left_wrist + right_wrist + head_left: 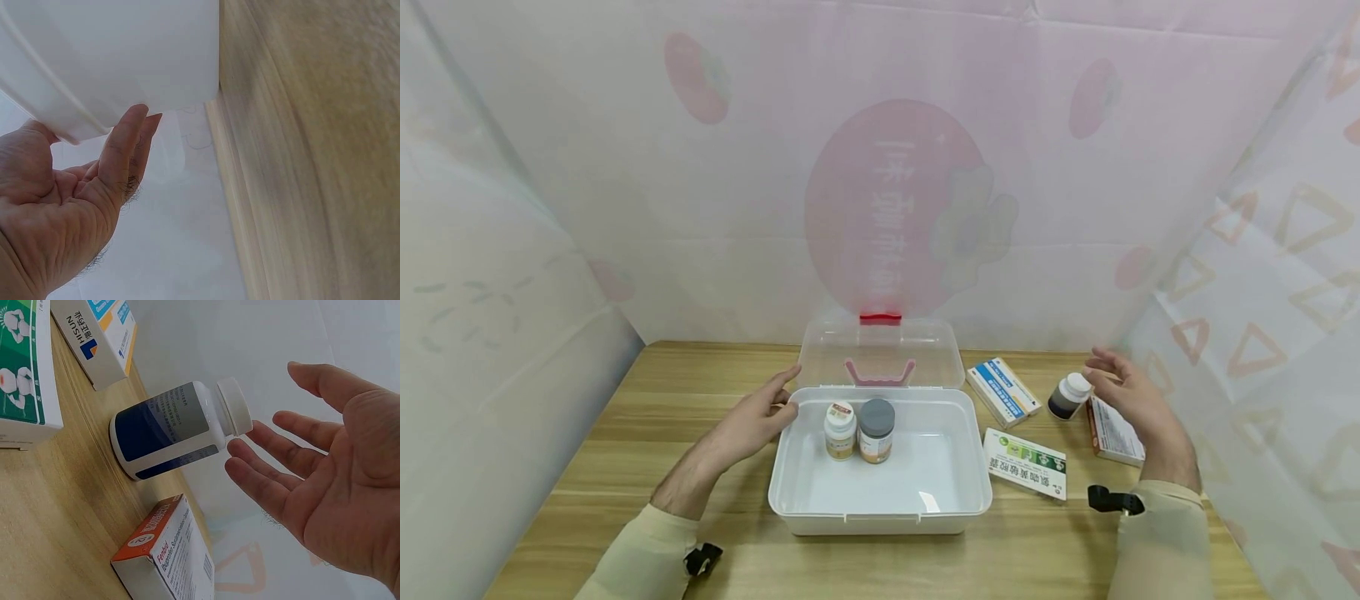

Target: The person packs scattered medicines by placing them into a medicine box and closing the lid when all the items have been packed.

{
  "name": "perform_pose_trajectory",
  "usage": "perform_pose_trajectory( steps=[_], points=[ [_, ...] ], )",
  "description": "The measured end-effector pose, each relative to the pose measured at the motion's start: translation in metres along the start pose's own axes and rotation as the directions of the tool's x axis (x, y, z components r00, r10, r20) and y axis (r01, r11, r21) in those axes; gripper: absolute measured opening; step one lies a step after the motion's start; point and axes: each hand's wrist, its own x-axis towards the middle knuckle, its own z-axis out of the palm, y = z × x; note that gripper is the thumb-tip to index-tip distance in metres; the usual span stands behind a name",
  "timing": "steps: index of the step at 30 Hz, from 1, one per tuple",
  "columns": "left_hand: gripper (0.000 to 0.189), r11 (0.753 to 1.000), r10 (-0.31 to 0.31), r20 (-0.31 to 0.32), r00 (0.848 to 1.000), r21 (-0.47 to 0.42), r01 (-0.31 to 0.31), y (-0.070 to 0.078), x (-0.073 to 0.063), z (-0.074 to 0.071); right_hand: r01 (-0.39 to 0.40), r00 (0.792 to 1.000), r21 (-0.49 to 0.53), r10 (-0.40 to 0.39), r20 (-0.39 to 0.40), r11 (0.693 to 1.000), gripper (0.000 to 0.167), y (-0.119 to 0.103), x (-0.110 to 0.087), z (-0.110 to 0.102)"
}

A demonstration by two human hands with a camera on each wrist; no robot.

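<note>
An open white plastic box (880, 523) stands on the table, its clear lid tipped back. Two pill bottles stand inside at the left: a white-capped bottle (840, 432) and a grey-capped bottle (876, 431). At the box's left rim rests my left hand (752, 425), fingers extended along its outer wall. To the right of the box, my right hand (1131, 400) reaches beside a white pill bottle (169, 428) with a dark blue label. In the right wrist view its fingers are spread near the white cap; whether a fingertip touches it, I cannot tell.
A blue and white medicine box (1003, 392) lies behind a green and white medicine box (1026, 465), right of the plastic box. An orange and white Fenbid box (178, 550) sits under my right hand. Fabric walls enclose the table at the back and sides.
</note>
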Motion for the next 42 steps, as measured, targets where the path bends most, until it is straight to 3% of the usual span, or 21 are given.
perform_pose_trajectory(
  steps=[10, 23, 42],
  points=[
    [0.077, 1.0, 0.003, -0.004, 1.0, -0.001, -0.003, -0.001, -0.001, 0.0, 0.009, 0.999, -0.018, -0.008, 0.04, 1.0, 0.076, 0.005, 0.0, 0.003],
    [0.076, 1.0, -0.003, -0.01, 1.0, 0.016, 0.003, 0.003, -0.001, 0.0, 0.002, 0.998, -0.131, 0.006, 0.063, 0.991, 0.07, 0.005, 0.005, 0.007],
    [0.077, 1.0, -0.003, -0.004, 1.0, -0.001, 0.003, 0.003, -0.002, 0.0, -0.11, 0.993, -0.138, 0.104, -0.05, 0.984, 0.065, 0.007, 0.007, 0.014]
  ],
)
